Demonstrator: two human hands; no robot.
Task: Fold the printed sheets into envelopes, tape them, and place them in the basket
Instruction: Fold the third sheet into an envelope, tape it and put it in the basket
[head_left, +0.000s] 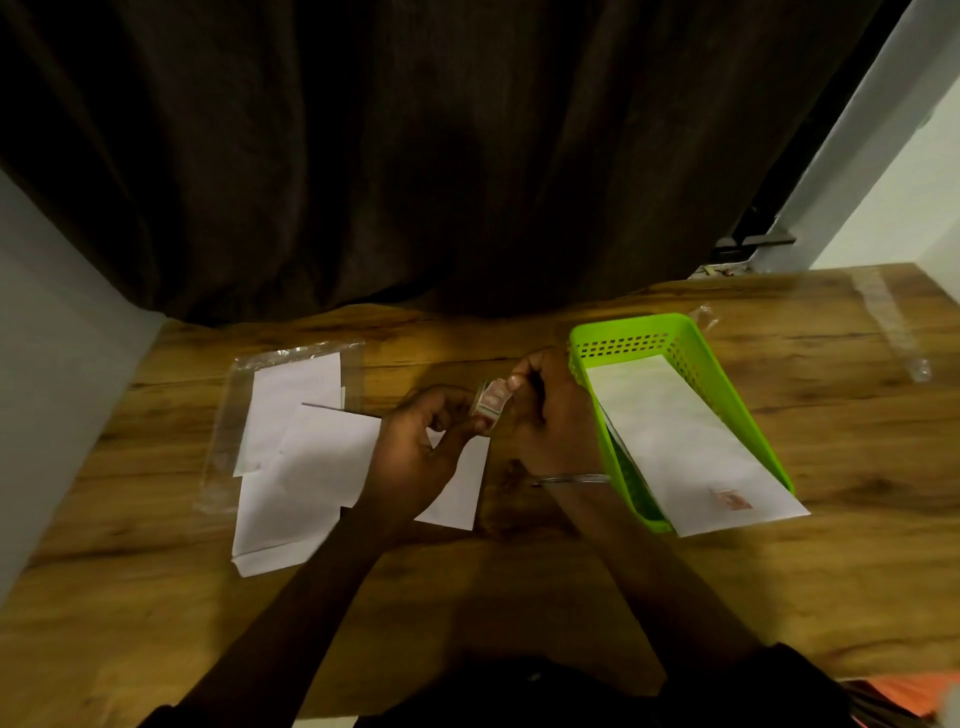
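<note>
1. Where the wooden table (519, 597) runs out to the left, a clear plastic sleeve (228, 415) lies flat with plain white sheets (296, 389) on it.
2. Just right of it and nearer, a pile of folded sheets (311, 467) overlaps those sheets, one corner jutting toward the table's near edge.
3. Above the right part of that pile, the left hand (415, 452) has curled fingers, its thumb and fingertips closed on the near-left end of a small reddish roll (491, 402).
4. That roll sits between both hands, above the table; it is too blurred to say more.
5. The right hand (545, 415), a thin bangle (571, 479) at its wrist, pinches the roll's far-right side, just left of the basket.
6. The green basket (623, 332) runs from far left to near right; a long white envelope (675, 441) lies in it, its near end reaching over the near rim and bearing a reddish mark (731, 500).
7. Far right, a clear strip (888, 322) lies on the table, well apart from the basket.
</note>
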